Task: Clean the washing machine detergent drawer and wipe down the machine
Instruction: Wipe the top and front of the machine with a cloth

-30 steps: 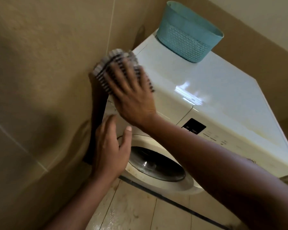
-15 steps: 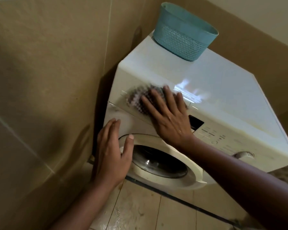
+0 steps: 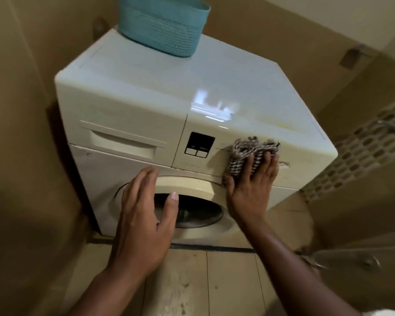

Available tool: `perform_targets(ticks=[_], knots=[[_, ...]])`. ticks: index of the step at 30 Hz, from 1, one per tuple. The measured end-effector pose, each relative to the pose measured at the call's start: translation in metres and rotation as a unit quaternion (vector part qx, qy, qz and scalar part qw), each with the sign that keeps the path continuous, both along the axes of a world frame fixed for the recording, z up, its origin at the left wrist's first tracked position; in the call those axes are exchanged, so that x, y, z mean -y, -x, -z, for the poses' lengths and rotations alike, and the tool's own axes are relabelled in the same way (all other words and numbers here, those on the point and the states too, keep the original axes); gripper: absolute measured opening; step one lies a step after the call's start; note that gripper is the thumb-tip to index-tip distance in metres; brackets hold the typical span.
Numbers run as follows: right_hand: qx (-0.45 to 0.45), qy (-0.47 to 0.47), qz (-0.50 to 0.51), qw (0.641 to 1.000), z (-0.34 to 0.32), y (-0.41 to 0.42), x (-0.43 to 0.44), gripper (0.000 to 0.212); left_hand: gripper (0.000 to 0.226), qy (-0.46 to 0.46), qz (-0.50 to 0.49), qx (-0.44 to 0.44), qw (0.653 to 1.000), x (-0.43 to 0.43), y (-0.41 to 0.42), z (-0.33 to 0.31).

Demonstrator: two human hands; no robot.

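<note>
Right hand (image 3: 251, 179) pressed flat on cloth (image 3: 249, 153), right end of washing machine (image 3: 146, 92) panel; drawer (image 3: 123, 142) leftward, nearer open left hand (image 3: 144, 222).

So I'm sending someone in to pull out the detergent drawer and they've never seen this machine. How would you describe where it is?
Find the white washing machine with the teal basket on top. On its front, above the round door, the detergent drawer fills the left end of the top panel. It is the only wide recessed handle there; the dark display sits to its right.
</note>
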State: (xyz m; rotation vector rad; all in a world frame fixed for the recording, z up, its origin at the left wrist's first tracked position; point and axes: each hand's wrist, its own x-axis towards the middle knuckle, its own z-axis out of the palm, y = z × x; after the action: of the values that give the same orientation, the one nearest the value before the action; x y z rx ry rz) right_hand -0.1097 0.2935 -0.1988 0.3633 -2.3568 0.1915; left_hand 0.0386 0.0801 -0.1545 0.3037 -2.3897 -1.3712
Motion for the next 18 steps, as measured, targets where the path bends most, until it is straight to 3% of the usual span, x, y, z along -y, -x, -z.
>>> perform_targets(ticks=[2,4,6,8,11,16,18], knots=[[0.012,0.067,0.003,0.998,-0.007,0.0,0.036,0.09,0.064,0.009,0.015,-0.001,1.0,-0.004,-0.002,0.001],[-0.017,-0.013,-0.071,0.997,-0.025,0.012,0.053,0.078,0.063,0.02,0.018,-0.006,1.0,-0.006,0.0,0.002],[-0.034,-0.061,-0.081,0.994,-0.045,0.023,0.042,0.066,0.058,0.034,0.017,-0.015,0.999,-0.011,0.004,0.001],[-0.001,0.053,-0.003,0.999,-0.057,0.026,0.009,0.066,0.057,0.031,0.024,-0.021,0.999,-0.019,0.008,-0.002],[0.061,0.313,0.142,0.937,-0.069,0.035,-0.06,0.065,0.059,0.012,0.046,-0.013,0.999,-0.037,0.015,-0.008],[0.082,0.499,0.113,0.855,-0.051,0.032,-0.081,0.063,0.063,-0.011,0.086,-0.004,0.996,-0.068,0.023,-0.016],[0.118,0.582,0.138,0.793,-0.025,0.019,-0.056,0.064,0.062,-0.008,0.099,0.001,0.995,-0.077,0.025,-0.02]])
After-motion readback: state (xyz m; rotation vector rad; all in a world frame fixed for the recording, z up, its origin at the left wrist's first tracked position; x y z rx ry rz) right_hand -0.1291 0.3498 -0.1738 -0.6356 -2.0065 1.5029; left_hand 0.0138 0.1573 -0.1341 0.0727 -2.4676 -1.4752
